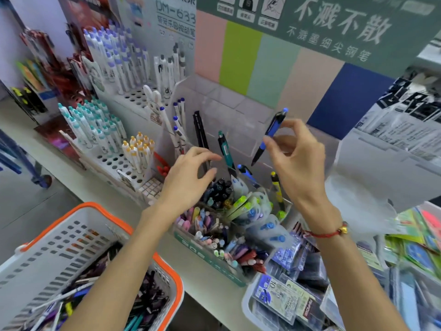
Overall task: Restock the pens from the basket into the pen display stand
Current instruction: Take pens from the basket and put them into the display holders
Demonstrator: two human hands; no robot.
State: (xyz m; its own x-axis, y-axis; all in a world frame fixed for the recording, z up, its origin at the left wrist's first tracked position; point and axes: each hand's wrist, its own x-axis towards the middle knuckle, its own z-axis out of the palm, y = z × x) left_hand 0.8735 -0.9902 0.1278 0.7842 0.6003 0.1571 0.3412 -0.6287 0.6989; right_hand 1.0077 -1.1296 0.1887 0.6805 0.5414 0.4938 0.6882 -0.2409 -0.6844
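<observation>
On the crowded shop tabletop, your right hand fingers pinch a blue pen; left hand hovers loosely curled, empty. Next, lower it tip-down into the clear display stand.

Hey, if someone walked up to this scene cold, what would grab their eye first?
Probably the blue and black pen pinched in the right hand, raised over the clear pen display stand at centre. The left hand hovers beside it, fingers loosely curled and holding nothing. At lower left, the white basket with its orange rim holds a jumble of pens.
</observation>
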